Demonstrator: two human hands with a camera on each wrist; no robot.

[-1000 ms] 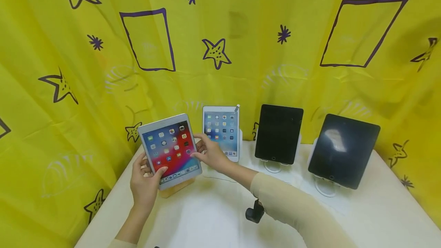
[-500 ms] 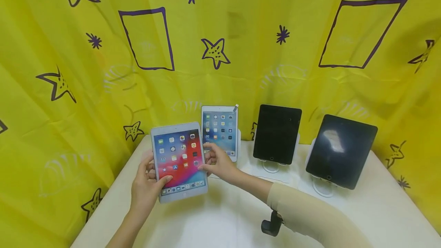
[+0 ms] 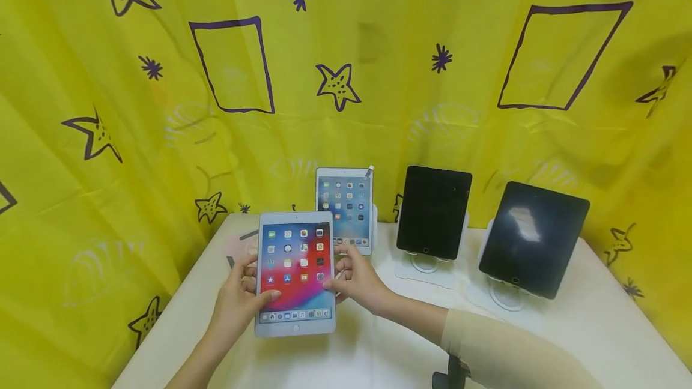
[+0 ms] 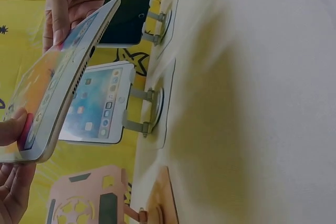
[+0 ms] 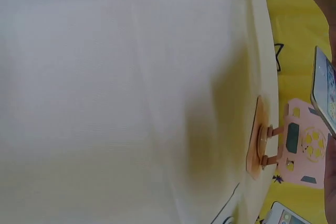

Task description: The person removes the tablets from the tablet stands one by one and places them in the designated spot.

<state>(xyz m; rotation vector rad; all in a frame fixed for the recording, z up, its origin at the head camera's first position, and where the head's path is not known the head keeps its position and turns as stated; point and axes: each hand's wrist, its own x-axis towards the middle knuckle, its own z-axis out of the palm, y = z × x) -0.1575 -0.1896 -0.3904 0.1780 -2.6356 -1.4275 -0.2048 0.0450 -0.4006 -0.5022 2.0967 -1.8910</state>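
Note:
A white tablet (image 3: 296,257) with a lit red and blue home screen is held upright above the table in both hands. My left hand (image 3: 238,299) grips its left edge, thumb on the screen and fingers behind. On the opposite edge my right hand (image 3: 359,281) pinches it the same way. Behind it, a pink stand (image 5: 307,145) with cut-outs stands on the table, bearing no tablet; the held tablet hides most of it in the head view. A second white tablet (image 3: 354,197), its screen lit, leans on a stand just behind my right hand.
Two black tablets, one upright (image 3: 434,212) and one tilted (image 3: 532,239), rest on stands to the right. The white table (image 3: 411,341) ends against a yellow curtain (image 3: 389,131) with purple star drawings. A black strap device (image 3: 451,374) sits on my right wrist.
Both hands have brought the held tablet right, down and closer, straightening it from a leftward tilt. More of the pink stand's left side shows behind it.

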